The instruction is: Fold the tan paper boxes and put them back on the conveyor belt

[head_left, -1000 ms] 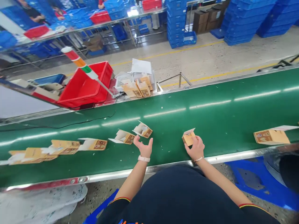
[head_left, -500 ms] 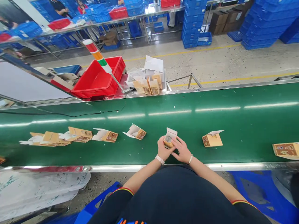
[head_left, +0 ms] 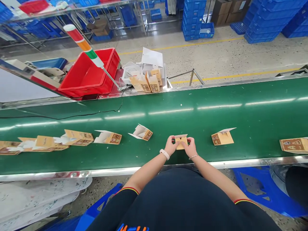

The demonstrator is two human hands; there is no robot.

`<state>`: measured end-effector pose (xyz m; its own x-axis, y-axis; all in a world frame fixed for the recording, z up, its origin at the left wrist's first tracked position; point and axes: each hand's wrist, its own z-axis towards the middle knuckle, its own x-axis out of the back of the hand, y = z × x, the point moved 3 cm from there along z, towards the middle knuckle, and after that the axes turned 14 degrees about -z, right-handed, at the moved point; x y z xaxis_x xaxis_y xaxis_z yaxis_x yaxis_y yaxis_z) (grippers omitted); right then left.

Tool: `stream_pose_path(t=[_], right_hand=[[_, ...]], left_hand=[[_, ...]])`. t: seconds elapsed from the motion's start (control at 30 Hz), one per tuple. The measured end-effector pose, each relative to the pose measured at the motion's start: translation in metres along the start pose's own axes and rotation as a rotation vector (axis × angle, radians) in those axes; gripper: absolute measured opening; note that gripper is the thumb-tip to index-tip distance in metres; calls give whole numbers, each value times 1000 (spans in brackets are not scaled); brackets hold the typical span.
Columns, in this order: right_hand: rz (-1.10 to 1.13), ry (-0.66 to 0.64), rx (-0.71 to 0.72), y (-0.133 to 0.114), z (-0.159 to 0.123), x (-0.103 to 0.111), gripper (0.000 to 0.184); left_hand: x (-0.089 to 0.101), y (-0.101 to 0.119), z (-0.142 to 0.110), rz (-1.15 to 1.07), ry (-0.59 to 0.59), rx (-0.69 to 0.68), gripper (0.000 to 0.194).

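L hand (head_left: 171, 146) and R hand (head_left: 191, 148) both grip a small kraft carton (head_left: 181, 142), fingers pinched on its side edges, neither hand released. Carton sits between the hands at the near side of the green conveyor belt (head_left: 216, 112); can't tell if it's touching the belt or held just above. White watch band (head_left: 164, 154) on L wrist, thin bracelet (head_left: 193, 157) on R wrist.

Open carton w/ white flap (head_left: 222, 138) lies on belt right of R hand, well clear of it. Another open carton (head_left: 141, 132) lies to the left, more in a row beyond it. Past far belt edge: red plastic crate (head_left: 89, 75), stack light (head_left: 83, 45) on a pole, upright cartons (head_left: 144, 82) by a white paper sheet (head_left: 152, 57). Blue crate stacks (head_left: 191, 19) further back.
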<state>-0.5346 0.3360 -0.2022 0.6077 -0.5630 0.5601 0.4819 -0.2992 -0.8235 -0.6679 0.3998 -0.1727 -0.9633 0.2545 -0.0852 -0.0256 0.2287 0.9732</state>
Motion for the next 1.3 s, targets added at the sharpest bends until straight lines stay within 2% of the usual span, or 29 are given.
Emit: stream_pose_path(t=[0.07,0.13,0.23,0.3,0.37,0.47,0.53,0.6,0.67,0.7,0.77,0.83,0.9,0.93,0.97,1.0,1.07,1.1,1.13,1.17,1.23,1.3], right_hand=[[-7,0,0,2,3,3,38],[-21,25,-2,-2,1,10,42],[-236,98,135,-21,-13,22,60],[-476,135,287,-36,-22,28,62],[-651,171,366,-39,-26,37,49],[-778,234,343,-21,-18,65,33],[-835,280,294,-3,-10,91,32],[-870,366,255,8,-5,113,38],[-829,444,300,4,-7,122,47],[-768,438,362,-4,-10,119,51],[-572,296,516,-26,-12,100,55],[-352,54,616,-48,-9,72,59],[-182,-186,615,-62,3,46,71],[-123,-296,590,-64,11,36,79],[-81,-407,560,-64,18,29,87],[-57,-513,531,-61,25,24,92],[-57,-686,496,-54,32,21,93],[-77,-738,495,-50,32,23,90],[-104,-761,505,-47,31,25,86],[-130,-757,528,-45,28,27,81],[-160,-695,611,-43,21,30,71],[-165,-605,709,-45,15,29,64]], left_hand=[[-12,1,3,-37,-58,85,26],[-18,4,2,-46,-69,107,25],[-11,5,-9,-25,-19,1,30],[7,4,-21,33,70,-147,34],[35,0,-31,103,227,-263,44],[85,-1,-32,175,549,-288,74],[111,6,-19,196,669,-262,94],[124,18,1,194,635,-237,103],[123,28,19,170,528,-207,97],[118,31,25,152,477,-196,89],[102,32,29,112,351,-200,73],[85,29,25,71,117,-210,67],[74,25,15,70,-151,-211,73],[74,24,8,88,-214,-217,76],[79,23,2,115,-195,-234,76],[87,22,-6,144,-91,-266,73],[104,20,-25,187,216,-351,55],[108,18,-36,202,323,-395,44],[108,15,-46,220,358,-434,36],[104,12,-55,244,324,-467,32],[89,7,-64,297,162,-502,34],[75,7,-63,345,46,-512,40]])
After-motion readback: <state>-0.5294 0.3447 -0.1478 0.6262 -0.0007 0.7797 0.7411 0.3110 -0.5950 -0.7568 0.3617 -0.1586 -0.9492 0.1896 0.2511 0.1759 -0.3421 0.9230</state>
